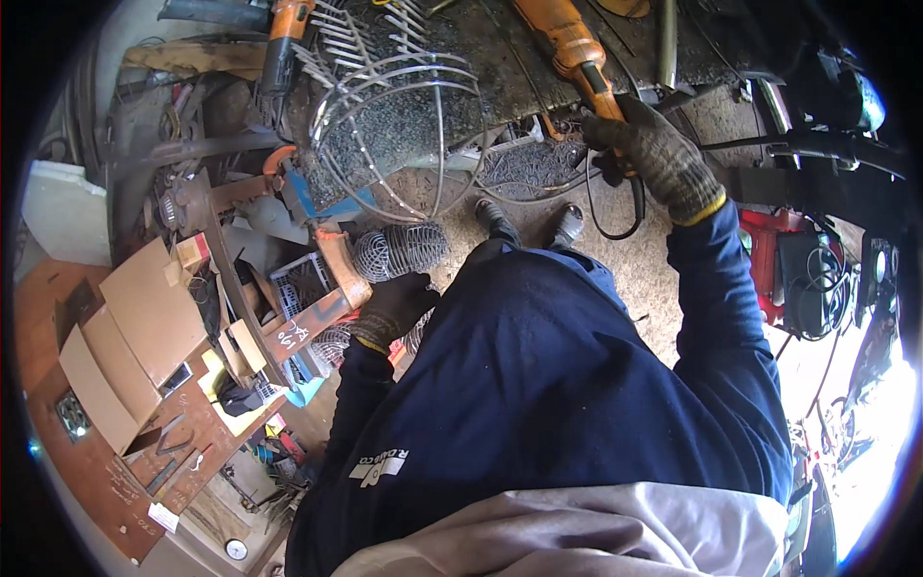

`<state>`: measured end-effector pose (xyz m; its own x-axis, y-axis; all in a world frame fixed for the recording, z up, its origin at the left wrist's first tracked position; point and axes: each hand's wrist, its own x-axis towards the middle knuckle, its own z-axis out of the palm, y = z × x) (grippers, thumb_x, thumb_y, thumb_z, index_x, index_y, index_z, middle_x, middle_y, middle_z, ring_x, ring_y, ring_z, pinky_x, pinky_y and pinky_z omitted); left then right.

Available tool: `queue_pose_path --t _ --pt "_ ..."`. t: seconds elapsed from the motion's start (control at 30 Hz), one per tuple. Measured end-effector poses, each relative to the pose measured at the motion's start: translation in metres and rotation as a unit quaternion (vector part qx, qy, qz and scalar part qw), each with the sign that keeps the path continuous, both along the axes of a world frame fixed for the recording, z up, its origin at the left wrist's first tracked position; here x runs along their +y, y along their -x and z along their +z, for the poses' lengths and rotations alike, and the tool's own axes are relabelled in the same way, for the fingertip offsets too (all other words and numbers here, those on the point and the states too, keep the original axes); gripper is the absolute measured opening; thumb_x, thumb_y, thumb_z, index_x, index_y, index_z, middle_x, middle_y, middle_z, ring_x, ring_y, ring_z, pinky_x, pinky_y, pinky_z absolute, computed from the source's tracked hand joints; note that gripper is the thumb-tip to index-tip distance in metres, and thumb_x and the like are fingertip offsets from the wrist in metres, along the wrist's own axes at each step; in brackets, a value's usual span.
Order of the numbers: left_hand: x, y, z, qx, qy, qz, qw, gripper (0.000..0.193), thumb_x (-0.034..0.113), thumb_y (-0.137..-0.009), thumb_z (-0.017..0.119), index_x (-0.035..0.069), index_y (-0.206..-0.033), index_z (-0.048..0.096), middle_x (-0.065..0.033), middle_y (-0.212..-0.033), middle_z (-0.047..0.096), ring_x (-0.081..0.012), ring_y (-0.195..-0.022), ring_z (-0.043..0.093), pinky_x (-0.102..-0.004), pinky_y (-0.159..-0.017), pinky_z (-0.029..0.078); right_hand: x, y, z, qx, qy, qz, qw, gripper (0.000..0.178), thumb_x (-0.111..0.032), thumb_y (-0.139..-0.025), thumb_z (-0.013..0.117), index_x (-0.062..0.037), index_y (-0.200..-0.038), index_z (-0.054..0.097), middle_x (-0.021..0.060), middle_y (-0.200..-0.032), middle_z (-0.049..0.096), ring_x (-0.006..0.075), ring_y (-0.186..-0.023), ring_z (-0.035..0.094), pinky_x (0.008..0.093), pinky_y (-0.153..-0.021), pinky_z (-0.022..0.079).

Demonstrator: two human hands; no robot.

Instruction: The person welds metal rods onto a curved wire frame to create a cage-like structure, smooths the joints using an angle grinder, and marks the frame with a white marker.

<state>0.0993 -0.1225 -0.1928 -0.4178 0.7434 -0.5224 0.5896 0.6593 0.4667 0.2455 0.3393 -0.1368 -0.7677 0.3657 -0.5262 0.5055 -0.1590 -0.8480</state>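
My right hand (663, 159), in a grey knitted glove with a yellow cuff, grips the rear of an orange angle grinder (567, 43) over the bench edge. The grinder's head runs out of the top of the view, and its black cord (615, 236) loops below my hand. My left hand (396, 310), in a dark glove, is low by my side, close to coils of wire (399, 252); its fingers are too dark to make out. A round cage of bent metal rods (394, 115) rests on the bench, left of the grinder.
The dark workbench (490, 77) spans the top, with a second orange power tool (286, 38) and rods on it. An orange-brown steel frame (341, 269) stands beside my left hand. Cardboard boxes (149, 308) sit on a brown table (48, 361) at left. Red equipment (760, 250) stands at right.
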Motion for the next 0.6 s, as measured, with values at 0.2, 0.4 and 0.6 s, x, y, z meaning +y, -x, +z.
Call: queue_pose_path --t 0.2,0.4,0.6 --pt "0.087 -0.011 0.122 -0.062 0.012 0.070 0.996 0.036 0.029 -0.094 0.067 0.002 -0.120 0.068 -0.0169 -0.107 0.073 -0.0332 -0.100 0.071 -0.0411 -0.087 0.054 -0.011 -0.008 0.017 -0.042 -0.289 0.058 0.954 0.067 -0.046 -0.088 0.077 0.0010 -0.131 0.059 0.0185 -0.113 0.072 0.0344 -0.107 0.070 0.0450 -0.090 0.054" --pt "0.139 -0.021 0.192 -0.117 -0.298 -0.008 0.947 0.025 0.019 -0.095 0.073 0.006 -0.116 0.073 -0.0159 -0.102 0.076 -0.0277 -0.088 0.075 -0.0374 -0.075 0.058 -0.015 -0.031 -0.005 -0.049 -0.447 -0.039 0.892 0.082 -0.041 -0.085 0.080 -0.0024 -0.149 0.047 0.0203 -0.131 0.067 0.0332 -0.117 0.068 0.0423 -0.099 0.053" --pt "0.199 -0.049 0.212 -0.262 -0.522 -0.194 0.788 0.026 0.019 -0.095 0.073 0.005 -0.116 0.072 -0.0163 -0.101 0.076 -0.0276 -0.086 0.074 -0.0378 -0.072 0.059 -0.022 -0.046 0.001 0.029 -0.512 -0.088 0.854 0.075 -0.042 -0.089 0.080 -0.0046 -0.147 0.050 0.0172 -0.121 0.069 0.0297 -0.111 0.069 0.0425 -0.094 0.055"
